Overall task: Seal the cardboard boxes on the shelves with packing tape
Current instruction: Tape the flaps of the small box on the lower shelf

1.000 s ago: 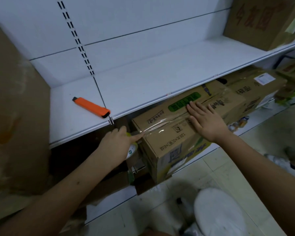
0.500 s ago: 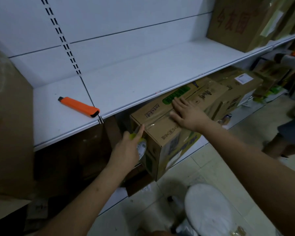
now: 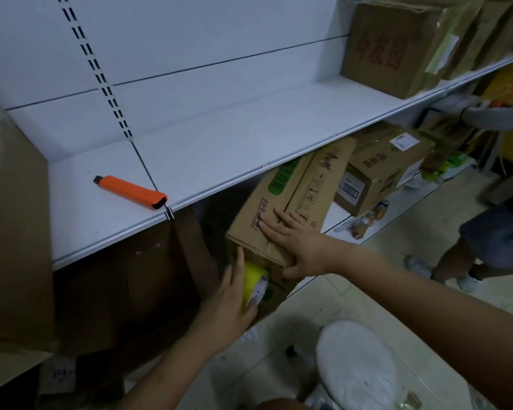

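Under the right hand (image 3: 299, 247), spread flat, the box (image 3: 290, 208) is pinned on the lower shelf. Tape roll (image 3: 253, 284) is gripped by left-hand fingers (image 3: 230, 279) against the box's end. Risk judged: tape may wrinkle or lift if the box shifts.
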